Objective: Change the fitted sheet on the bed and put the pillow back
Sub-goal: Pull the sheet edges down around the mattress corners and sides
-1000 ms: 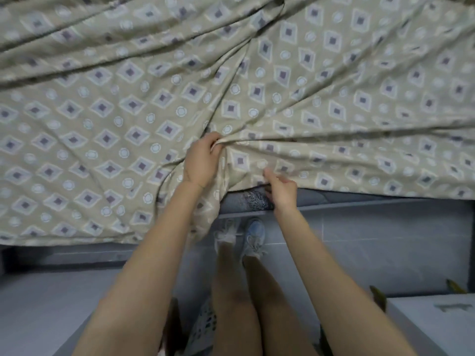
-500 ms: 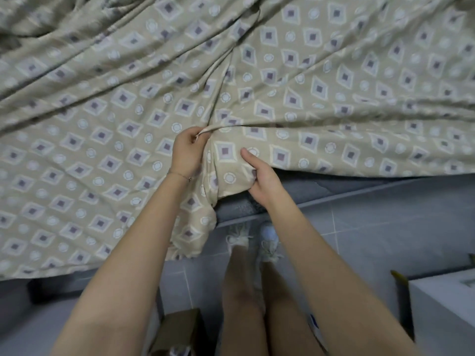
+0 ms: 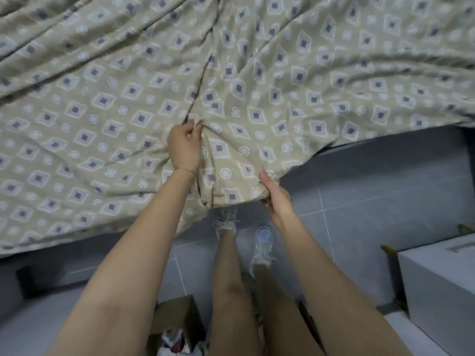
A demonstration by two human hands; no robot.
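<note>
Fitted sheet [image 3: 257,73] is draped loose over the bed [image 3: 390,141], overhanging its near edge, rumpled all over. Not tucked anywhere I can see.

Left hand [image 3: 183,147]: fingers curled tight, pinching a ridge of cloth where a long seam [image 3: 203,80] runs in from the far side. Looks like an anchor grip, holding the seam line in place so the corner can be found and squared.

Right hand [image 3: 276,197]: at the near edge, thumb on top of the hem and fingers wrapped under it, gripping the bunched corner pocket [image 3: 231,186] that hangs off the bed. My read is that it's holding the pocket open, ready to go over a mattress corner.

So the step is lining up and fitting a corner. The task is early: sheet laid out, no corner seated in view. Pillow isn't in view.

Around them:
- grey tiled floor [image 3: 372,201], shoes [image 3: 226,222] close to the bed's near edge
- white box [image 3: 437,291] on the floor to their right
- open cardboard box [image 3: 177,319] by their legs, something bundled inside, can't tell what

In the way: the boxes crowd the standing room, so sidestepping along the edge is tight. The slack, folded cloth hides the mattress, so I can't tell which corner the pocket belongs on. Risk is the pocket landing on the wrong corner or twisted at the seam.
</note>
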